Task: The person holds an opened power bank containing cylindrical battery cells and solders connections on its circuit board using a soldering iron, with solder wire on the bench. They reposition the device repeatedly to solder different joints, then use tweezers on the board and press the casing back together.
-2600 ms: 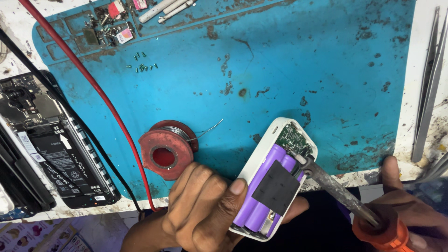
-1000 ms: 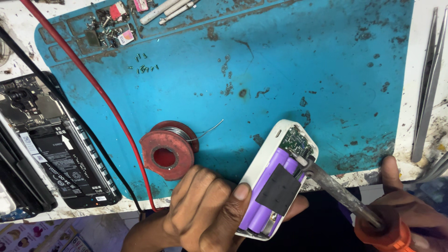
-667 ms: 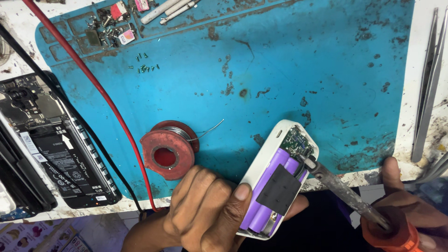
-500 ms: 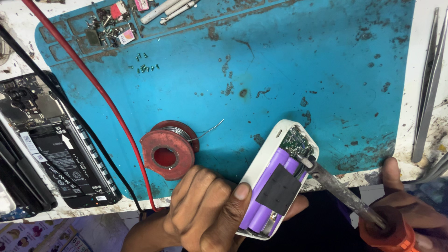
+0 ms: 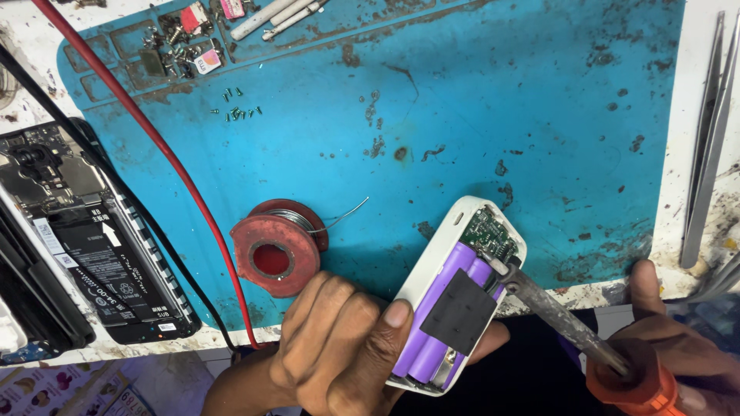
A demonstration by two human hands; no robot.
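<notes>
My left hand [image 5: 339,350] grips an opened white power bank [image 5: 455,296] at the near edge of the blue mat [image 5: 462,115]. Purple battery cells, a black pad and a small green circuit board show inside its shell. My right hand [image 5: 671,347] holds a soldering iron [image 5: 570,327] by its orange handle at the lower right. The iron's dark metal tip rests where the cells meet the circuit board.
A red spool of solder wire [image 5: 277,250] lies just left of the power bank. An opened phone [image 5: 92,246] sits at the left edge, with red and black cables crossing beside it. Tweezers [image 5: 705,154] lie at the right. Small screws and parts sit at the mat's top left.
The power bank has tilted and shifted slightly. The iron's tip has stayed at the joint between cells and board, with only small movement.
</notes>
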